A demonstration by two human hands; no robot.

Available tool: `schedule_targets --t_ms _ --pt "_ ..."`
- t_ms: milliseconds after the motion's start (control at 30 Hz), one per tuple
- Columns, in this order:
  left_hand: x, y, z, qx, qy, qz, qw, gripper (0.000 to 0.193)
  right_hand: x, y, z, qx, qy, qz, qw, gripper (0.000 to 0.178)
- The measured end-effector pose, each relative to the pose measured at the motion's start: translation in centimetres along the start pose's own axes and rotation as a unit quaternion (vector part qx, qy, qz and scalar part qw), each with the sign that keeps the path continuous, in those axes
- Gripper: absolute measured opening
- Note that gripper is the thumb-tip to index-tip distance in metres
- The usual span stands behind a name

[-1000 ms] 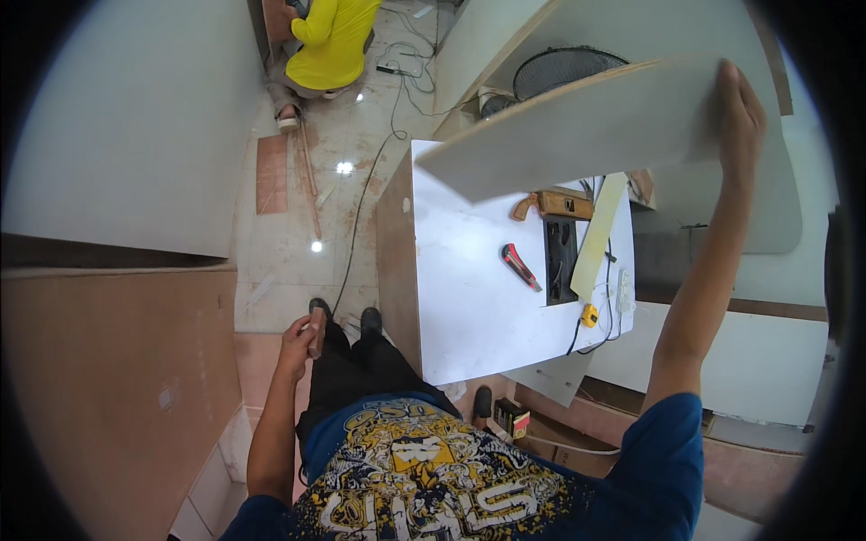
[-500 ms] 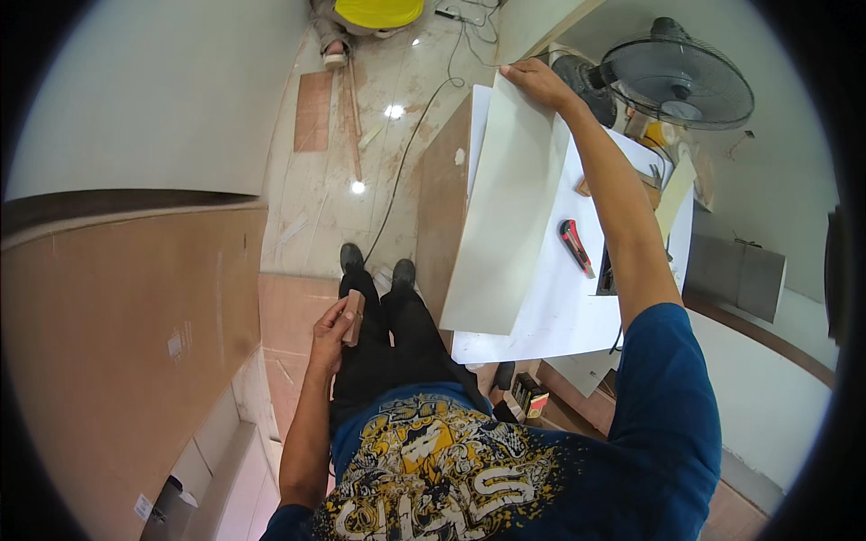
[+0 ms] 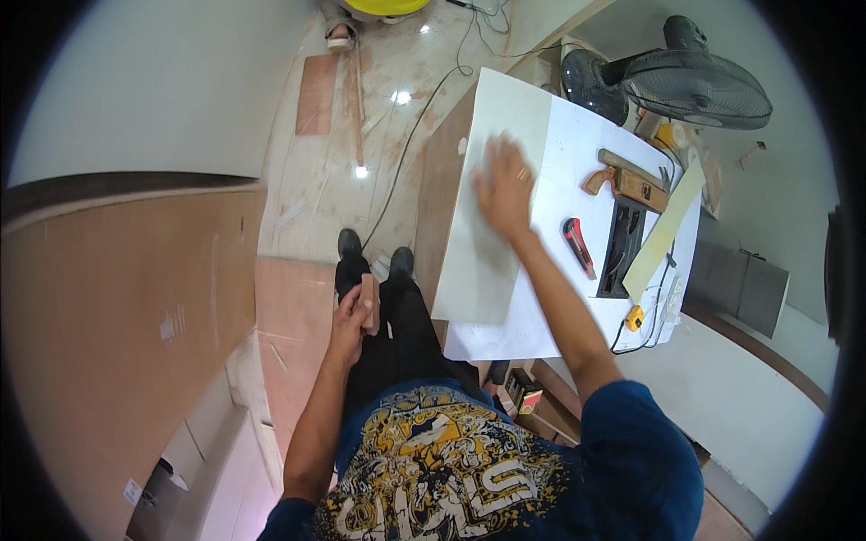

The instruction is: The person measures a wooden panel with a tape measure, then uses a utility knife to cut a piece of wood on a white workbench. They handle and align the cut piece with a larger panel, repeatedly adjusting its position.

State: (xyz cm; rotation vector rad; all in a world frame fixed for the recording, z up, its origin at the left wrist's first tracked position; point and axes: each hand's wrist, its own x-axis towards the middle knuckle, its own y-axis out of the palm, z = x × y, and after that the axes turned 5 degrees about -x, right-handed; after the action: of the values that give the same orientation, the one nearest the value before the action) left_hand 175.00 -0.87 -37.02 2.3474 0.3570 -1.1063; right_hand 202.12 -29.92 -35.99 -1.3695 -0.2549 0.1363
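My left hand (image 3: 347, 326) grips a small wooden block (image 3: 371, 305) in front of my legs, its fingers wrapped round it. Over on the right, a pale, flat laminate strip (image 3: 467, 279) lies along the left edge of a white-topped workbench (image 3: 564, 135). Above the middle of that strip my right hand (image 3: 505, 191) is spread open and blurred by motion; whether the palm touches the surface I cannot tell. A red and black utility knife (image 3: 579, 248) rests on the white top to the right of my right forearm.
On the bench's right side are a wooden hand plane (image 3: 636, 187), a black tool case (image 3: 621, 252), a pale yellow strip (image 3: 666, 233) and a yellow tape measure (image 3: 634, 317). A black fan (image 3: 699, 86) stands behind. A cable (image 3: 417, 126) crosses the floor; a person's foot (image 3: 339, 41) shows beyond.
My right hand has left the strip's far corner and come nearer, over its middle. The strip now lies flat along the bench edge. My left hand has shifted slightly right with the block.
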Motion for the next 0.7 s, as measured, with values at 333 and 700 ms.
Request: schedule_targets --t_ms 333,700 --pt "0.5 1.7 0.3 -0.071 -0.026 0.048 0.996 0.056 -12.0 0.0 8.6 -0.015 -0.003 0.066 0.998 0.087" --pt "-2.6 2.2 3.6 -0.2 -0.09 0.129 0.967 0.058 -12.8 0.4 8.4 -0.025 0.005 0.052 0.998 0.085"
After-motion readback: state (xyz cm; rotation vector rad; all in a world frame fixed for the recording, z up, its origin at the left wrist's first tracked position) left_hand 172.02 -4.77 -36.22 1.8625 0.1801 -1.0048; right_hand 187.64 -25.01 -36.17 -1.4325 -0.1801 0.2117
